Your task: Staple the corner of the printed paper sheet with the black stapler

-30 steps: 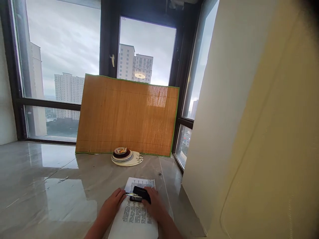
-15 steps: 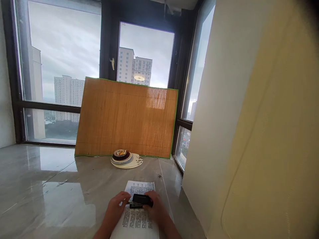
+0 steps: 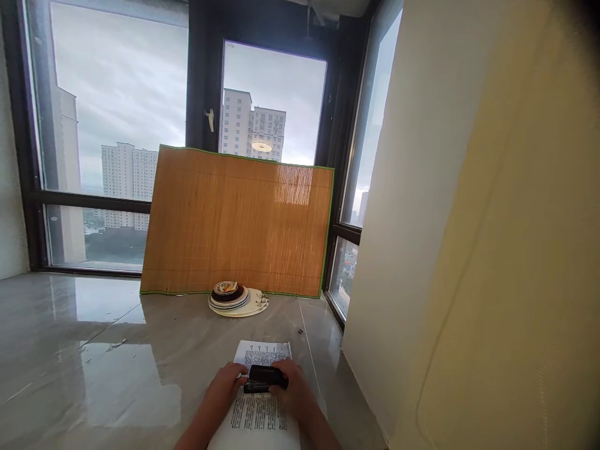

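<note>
A black stapler (image 3: 266, 375) with a thin silvery strip along its middle lies crosswise over a sheaf of printed paper (image 3: 259, 414). My right hand (image 3: 296, 389) grips its right end, thumb on the near side and fingers on the far side. At the left end, the fingertips of my left hand (image 3: 229, 380) are pinched together against the stapler. Whatever they hold there is too small to make out. The paper's lower part runs out of view between my forearms.
Beyond the paper, a stack of plates (image 3: 239, 303) stands on the glossy grey tiled surface (image 3: 187, 350). A bamboo mat (image 3: 234, 219) leans against the windows behind it. On the right rises a pale wall (image 3: 422, 219). Small dark bits (image 3: 300, 331) lie near a tile seam.
My left hand has shifted slightly right and its fingers have closed in nearer to the stapler's left end. My right hand and the paper stay about where they were.
</note>
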A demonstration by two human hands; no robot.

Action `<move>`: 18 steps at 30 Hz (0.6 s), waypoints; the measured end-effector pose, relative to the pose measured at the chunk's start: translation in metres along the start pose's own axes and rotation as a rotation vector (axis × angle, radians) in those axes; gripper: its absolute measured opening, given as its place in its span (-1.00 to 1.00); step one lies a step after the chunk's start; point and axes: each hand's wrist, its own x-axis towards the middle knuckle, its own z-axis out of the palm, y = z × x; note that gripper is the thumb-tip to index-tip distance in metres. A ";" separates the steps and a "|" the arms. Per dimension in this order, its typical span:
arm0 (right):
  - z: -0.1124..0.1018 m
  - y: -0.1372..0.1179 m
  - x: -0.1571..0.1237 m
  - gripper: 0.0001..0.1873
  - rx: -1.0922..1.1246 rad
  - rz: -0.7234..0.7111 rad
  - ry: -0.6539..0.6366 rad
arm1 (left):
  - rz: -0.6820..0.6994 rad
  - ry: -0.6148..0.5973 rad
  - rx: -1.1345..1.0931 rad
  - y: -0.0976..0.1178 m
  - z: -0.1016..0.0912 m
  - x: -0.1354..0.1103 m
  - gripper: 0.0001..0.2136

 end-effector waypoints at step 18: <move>0.001 0.007 0.000 -0.49 0.009 0.021 0.007 | -0.070 -0.022 -0.034 0.005 -0.003 -0.001 -0.80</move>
